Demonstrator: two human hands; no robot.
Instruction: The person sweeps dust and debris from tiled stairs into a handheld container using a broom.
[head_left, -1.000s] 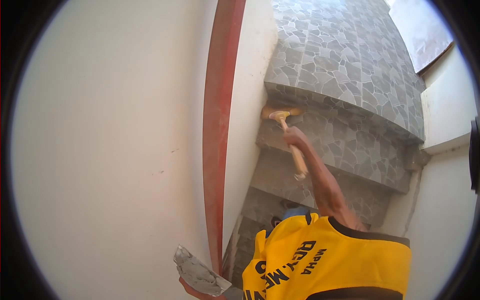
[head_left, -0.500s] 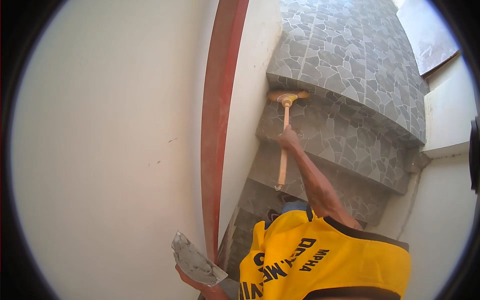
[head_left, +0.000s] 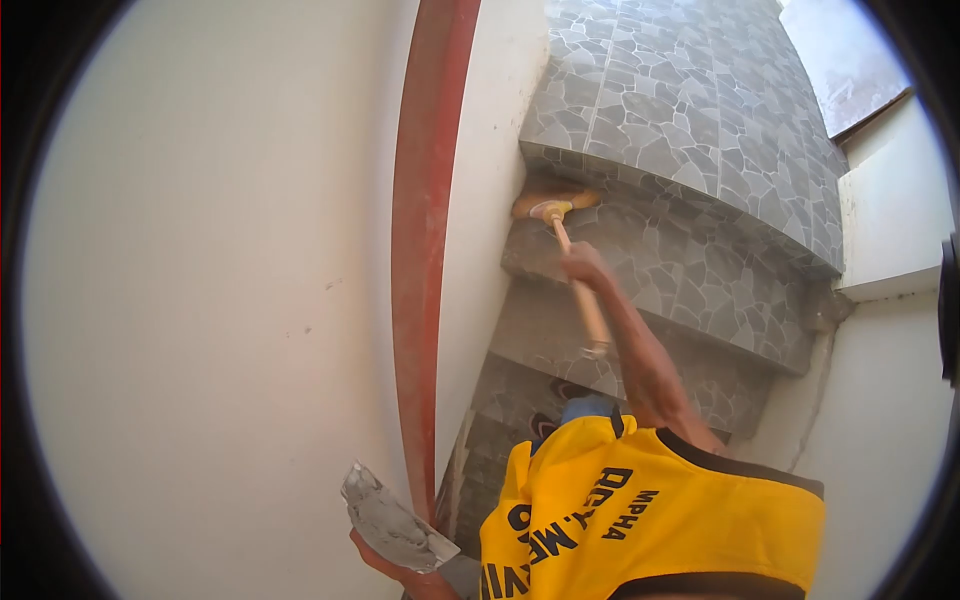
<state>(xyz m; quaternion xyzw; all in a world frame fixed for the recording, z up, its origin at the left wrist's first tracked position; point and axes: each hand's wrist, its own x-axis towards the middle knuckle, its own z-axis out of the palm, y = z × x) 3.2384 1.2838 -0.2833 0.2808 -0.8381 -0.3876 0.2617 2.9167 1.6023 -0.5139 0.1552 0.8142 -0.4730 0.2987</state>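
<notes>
The right hand [head_left: 583,266] is closed around the wooden handle of a small brush [head_left: 556,207], gripping it about midway along the shaft, with the arm stretched up and away from the body. That long reach puts the brush head far up the tiled stairs [head_left: 690,130], where its pale bristles sit in the left corner of a step, pressed against the riser just under the overhanging edge of the tread above and right beside the white wall [head_left: 480,230]. The handle slants back down toward the person, its free end hanging over a nearer step. The left hand [head_left: 400,575], low at the near edge of the view, is wrapped around the handle of a trowel [head_left: 390,525]; its blade, smeared with grey mortar, is held roughly flat and close to the body, apart from the brush, though how tightly the fingers close is hard to judge because the hand is mostly cut off by the frame. A red band [head_left: 425,250] runs up the wall on the left, between the wide white surface and the stairs. The yellow vest [head_left: 650,520] with dark lettering fills the near right and hides the lower steps and most of the feet. A white ledge [head_left: 890,250] borders the stairs on the far right.
</notes>
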